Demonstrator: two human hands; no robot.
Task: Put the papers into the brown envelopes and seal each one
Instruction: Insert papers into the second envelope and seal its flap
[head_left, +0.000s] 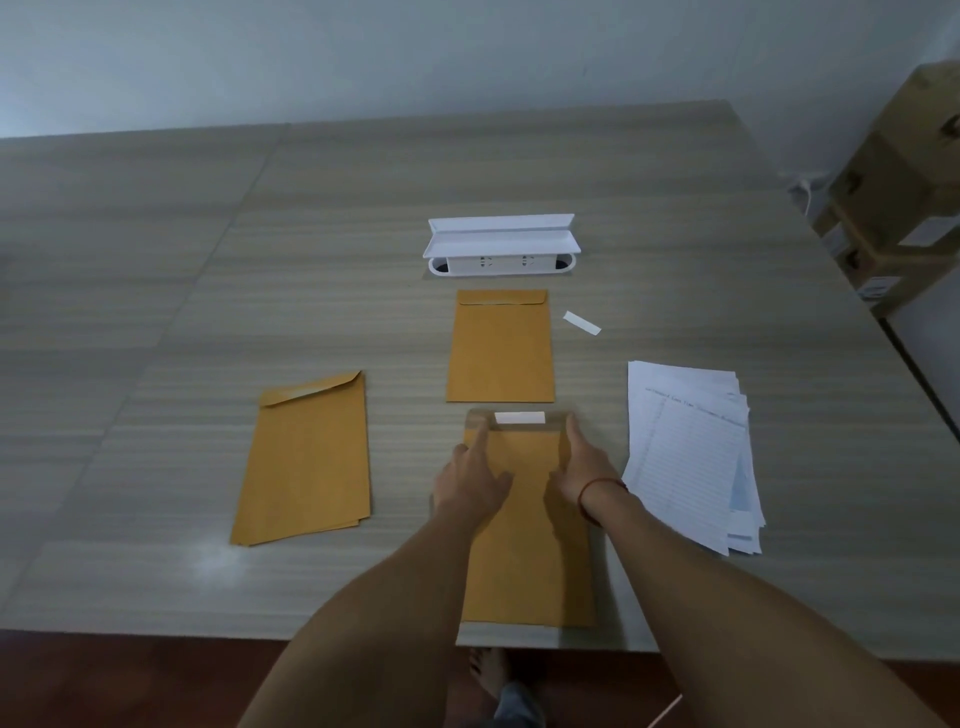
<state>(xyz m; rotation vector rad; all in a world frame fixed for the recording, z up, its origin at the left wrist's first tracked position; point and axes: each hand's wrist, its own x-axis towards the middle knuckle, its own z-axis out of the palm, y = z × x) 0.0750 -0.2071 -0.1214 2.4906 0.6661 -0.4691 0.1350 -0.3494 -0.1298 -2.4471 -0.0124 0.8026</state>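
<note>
Pressing on the near envelope (524, 545) at the table's (208, 260) front edge, both hands lay flat, fingers straight, gripping nothing: left hand (470, 480) on its left side, right hand (582, 467) on its right, fingertips by the flap. One white strip (519, 417) showed on that flap. One second envelope (500, 348) lay just beyond, flap folded down. The left pile of envelopes (306, 457) could not be counted. One stack of papers (691, 457) lay right; one loose strip (582, 322) lay near it.
</note>
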